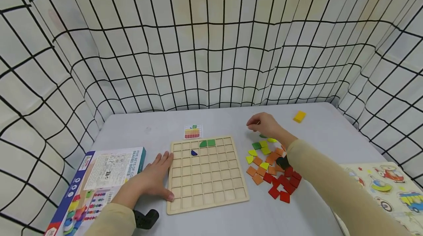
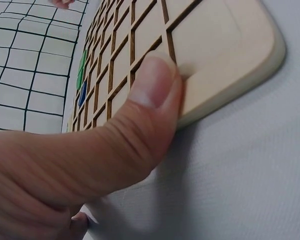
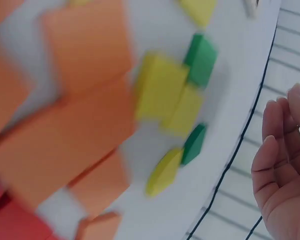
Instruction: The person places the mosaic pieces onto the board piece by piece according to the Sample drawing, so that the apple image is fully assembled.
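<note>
A wooden grid board (image 1: 207, 177) lies before me. My left hand (image 1: 155, 177) rests at its left side, fingers spread along the edge and the thumb (image 2: 152, 85) pressing on the near corner. Two green pieces (image 1: 211, 142) sit side by side in the board's top row, and a small dark blue piece (image 1: 194, 153) lies just below them. My right hand (image 1: 264, 124) hovers beyond the loose pieces, its fingers loosely bent and nothing visible in them. Nearest to it are green pieces (image 3: 200, 61) and yellow pieces (image 3: 160, 86).
Orange squares (image 1: 257, 179) and red squares (image 1: 274, 192) spread right of the board. A picture card (image 1: 192, 131) lies behind it. A yellow block (image 1: 299, 116) is at the back right, a boxed set (image 1: 109, 177) at left, and a picture puzzle (image 1: 380, 177) at right. Black netting (image 1: 208, 48) surrounds the table.
</note>
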The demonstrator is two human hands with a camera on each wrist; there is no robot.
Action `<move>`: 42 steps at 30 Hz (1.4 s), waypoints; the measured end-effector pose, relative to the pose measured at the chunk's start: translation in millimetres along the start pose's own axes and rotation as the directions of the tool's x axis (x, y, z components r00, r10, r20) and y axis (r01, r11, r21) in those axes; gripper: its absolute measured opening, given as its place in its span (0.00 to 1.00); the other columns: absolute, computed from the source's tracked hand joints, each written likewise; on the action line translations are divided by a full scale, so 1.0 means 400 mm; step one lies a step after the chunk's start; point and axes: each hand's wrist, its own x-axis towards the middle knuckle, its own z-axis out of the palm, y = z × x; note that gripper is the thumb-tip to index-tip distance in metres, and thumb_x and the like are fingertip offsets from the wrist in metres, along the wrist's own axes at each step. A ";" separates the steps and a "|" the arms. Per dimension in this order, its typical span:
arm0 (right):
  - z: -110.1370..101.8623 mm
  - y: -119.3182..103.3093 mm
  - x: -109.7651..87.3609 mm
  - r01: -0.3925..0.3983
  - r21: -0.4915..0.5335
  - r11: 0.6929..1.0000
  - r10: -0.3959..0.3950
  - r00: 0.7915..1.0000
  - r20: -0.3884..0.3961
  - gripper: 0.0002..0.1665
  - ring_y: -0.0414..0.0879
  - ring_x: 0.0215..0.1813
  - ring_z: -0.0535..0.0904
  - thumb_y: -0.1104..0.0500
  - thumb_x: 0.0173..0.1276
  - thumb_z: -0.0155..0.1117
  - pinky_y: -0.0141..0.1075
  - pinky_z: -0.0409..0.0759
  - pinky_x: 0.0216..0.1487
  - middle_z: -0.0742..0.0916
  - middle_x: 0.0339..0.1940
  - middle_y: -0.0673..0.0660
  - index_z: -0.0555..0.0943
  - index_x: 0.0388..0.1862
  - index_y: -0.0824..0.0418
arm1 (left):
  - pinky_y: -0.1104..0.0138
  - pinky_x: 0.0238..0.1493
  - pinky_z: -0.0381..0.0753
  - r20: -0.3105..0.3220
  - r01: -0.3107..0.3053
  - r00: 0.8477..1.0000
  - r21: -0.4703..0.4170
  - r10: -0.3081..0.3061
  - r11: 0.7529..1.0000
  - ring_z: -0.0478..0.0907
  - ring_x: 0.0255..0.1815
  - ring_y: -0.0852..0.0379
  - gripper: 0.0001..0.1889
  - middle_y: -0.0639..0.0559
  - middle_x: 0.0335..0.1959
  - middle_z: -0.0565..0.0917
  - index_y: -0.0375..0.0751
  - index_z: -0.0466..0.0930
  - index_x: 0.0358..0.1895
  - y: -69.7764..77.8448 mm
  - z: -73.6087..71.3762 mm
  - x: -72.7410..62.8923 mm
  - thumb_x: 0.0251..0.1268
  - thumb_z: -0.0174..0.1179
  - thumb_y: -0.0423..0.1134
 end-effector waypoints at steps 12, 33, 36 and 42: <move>-0.025 0.095 -0.033 -0.138 -0.133 0.981 0.146 0.988 0.052 0.13 0.53 0.50 0.77 0.64 0.73 0.65 0.43 0.82 0.55 0.85 0.49 0.62 0.85 0.54 0.64 | 0.26 0.75 0.47 0.013 0.009 1.000 0.002 -0.009 1.000 0.38 0.82 0.22 0.72 0.24 0.82 0.45 0.25 0.47 0.80 -0.003 -0.005 0.007 0.35 0.86 0.52; 0.017 0.065 -0.017 -0.053 -0.158 0.986 0.051 0.999 -0.019 0.04 0.51 0.43 0.77 0.68 0.69 0.67 0.41 0.81 0.49 0.85 0.40 0.58 0.81 0.40 0.62 | 0.26 0.75 0.47 -0.008 -0.011 1.000 -0.008 0.011 1.000 0.40 0.82 0.23 0.71 0.25 0.82 0.46 0.25 0.48 0.80 -0.008 -0.001 0.000 0.34 0.86 0.51; 0.044 0.029 -0.014 -0.019 -0.090 0.996 0.016 0.999 -0.032 0.06 0.51 0.45 0.79 0.68 0.70 0.67 0.43 0.83 0.52 0.86 0.44 0.59 0.83 0.44 0.63 | 0.26 0.75 0.47 -0.007 -0.011 1.000 -0.010 0.011 1.000 0.39 0.82 0.23 0.71 0.25 0.82 0.46 0.25 0.48 0.80 -0.007 0.000 0.001 0.34 0.86 0.51; 0.108 -0.046 -0.012 0.065 0.055 0.996 -0.066 0.998 0.019 0.07 0.48 0.46 0.83 0.66 0.69 0.68 0.40 0.84 0.52 0.88 0.44 0.58 0.83 0.46 0.64 | 0.26 0.75 0.47 -0.007 -0.014 1.000 -0.018 0.013 1.000 0.40 0.82 0.23 0.70 0.25 0.82 0.46 0.25 0.48 0.80 -0.004 0.000 -0.001 0.35 0.86 0.50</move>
